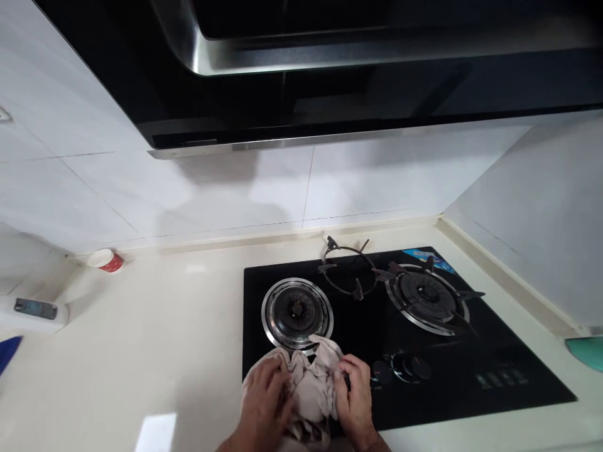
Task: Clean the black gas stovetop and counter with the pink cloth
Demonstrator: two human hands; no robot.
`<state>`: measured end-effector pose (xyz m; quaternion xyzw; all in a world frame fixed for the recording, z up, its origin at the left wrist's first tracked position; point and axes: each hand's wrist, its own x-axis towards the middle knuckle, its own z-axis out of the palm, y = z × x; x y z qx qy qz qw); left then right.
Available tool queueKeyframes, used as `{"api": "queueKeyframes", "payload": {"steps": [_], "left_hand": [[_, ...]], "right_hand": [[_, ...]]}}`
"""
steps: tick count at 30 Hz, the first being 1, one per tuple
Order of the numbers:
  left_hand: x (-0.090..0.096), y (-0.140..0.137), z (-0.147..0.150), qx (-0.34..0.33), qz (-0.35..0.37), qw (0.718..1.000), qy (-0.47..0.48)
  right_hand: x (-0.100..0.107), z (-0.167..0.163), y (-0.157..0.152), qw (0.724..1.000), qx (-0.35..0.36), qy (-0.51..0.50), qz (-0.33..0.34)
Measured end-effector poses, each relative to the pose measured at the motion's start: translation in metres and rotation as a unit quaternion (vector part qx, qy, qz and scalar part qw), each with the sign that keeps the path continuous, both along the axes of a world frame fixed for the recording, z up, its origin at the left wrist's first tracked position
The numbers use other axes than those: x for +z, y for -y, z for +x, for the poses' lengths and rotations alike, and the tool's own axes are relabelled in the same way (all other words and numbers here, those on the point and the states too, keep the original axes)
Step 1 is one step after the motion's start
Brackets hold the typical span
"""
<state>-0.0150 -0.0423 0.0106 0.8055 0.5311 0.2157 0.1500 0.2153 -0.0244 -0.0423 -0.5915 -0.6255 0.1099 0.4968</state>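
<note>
A crumpled light pinkish-grey cloth (311, 392) is bunched between my two hands over the front left of the black glass gas stove (348, 345). My left hand (264, 402) grips its left side with the fingers curled into the folds. On its right side, my right hand (353, 395) pinches the edge between thumb and fingers, close to a stove knob (381, 372). Just beyond the cloth is the left burner (297, 311), bare of its pan support. That ring-shaped pan support (351, 292) lies behind, between the two burners.
The right burner (428, 294) carries its own pan support. Low overhead juts a black range hood (301, 94). A red and white paper cup (106, 260) lies on its side at the back left of the pale counter (188, 320). At far right sits a green object (586, 353).
</note>
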Motion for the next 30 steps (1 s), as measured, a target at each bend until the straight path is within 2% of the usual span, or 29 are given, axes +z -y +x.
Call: {"api": "queueKeyframes", "payload": {"steps": [2,4,7,9,12,14,16,18,20,21,22,23,24,25,27,28,30], "left_hand": [[-0.005,0.011,-0.025,0.106,-0.007,0.994,-0.039],[-0.008,0.022,-0.044,0.191,-0.062,0.976,-0.079],[-0.005,0.029,-0.056,0.236,-0.208,0.946,-0.077],[0.004,0.027,-0.059,0.231,-0.279,0.932,-0.016],[0.022,0.015,-0.066,0.24,-0.284,0.917,0.143],[0.037,0.006,-0.076,0.257,-0.262,0.892,0.263],[0.055,-0.002,-0.09,0.278,-0.267,0.846,0.368],[0.075,-0.008,-0.102,0.306,-0.292,0.785,0.452],[0.095,-0.013,-0.109,0.32,-0.307,0.733,0.516],[0.103,-0.016,-0.109,0.318,-0.31,0.716,0.539],[0.109,-0.018,-0.105,0.306,-0.315,0.707,0.554],[0.112,-0.021,-0.099,0.285,-0.326,0.706,0.561],[0.111,-0.024,-0.091,0.259,-0.34,0.711,0.558],[0.108,-0.028,-0.08,0.228,-0.354,0.725,0.544],[0.093,-0.035,-0.057,0.16,-0.367,0.783,0.475],[0.083,-0.038,-0.047,0.129,-0.358,0.824,0.421],[0.065,-0.044,-0.032,0.093,-0.325,0.881,0.329]], "right_hand": [[0.004,-0.005,0.005,0.996,0.06,0.066,-0.011],[0.007,-0.014,0.011,0.98,0.133,0.141,-0.041],[0.011,-0.036,0.016,0.962,0.176,0.188,-0.089],[0.013,-0.053,0.018,0.962,0.185,0.167,-0.111],[0.021,-0.079,0.016,0.957,0.241,0.083,-0.136],[0.033,-0.095,0.014,0.941,0.287,-0.007,-0.18],[0.05,-0.106,0.01,0.902,0.32,-0.121,-0.264],[0.067,-0.108,0.007,0.845,0.336,-0.233,-0.345],[0.077,-0.097,0.004,0.801,0.328,-0.324,-0.383],[0.079,-0.087,0.002,0.791,0.315,-0.357,-0.383],[0.078,-0.073,0.001,0.793,0.296,-0.379,-0.375],[0.075,-0.057,-0.002,0.805,0.273,-0.38,-0.364],[0.071,-0.04,-0.004,0.832,0.242,-0.362,-0.345],[0.066,-0.023,-0.007,0.87,0.204,-0.317,-0.318],[0.059,0.006,-0.011,0.946,0.109,-0.191,-0.237],[0.058,0.016,-0.012,0.97,0.067,-0.129,-0.193],[0.062,0.025,-0.012,0.991,0.029,-0.05,-0.125]]}}
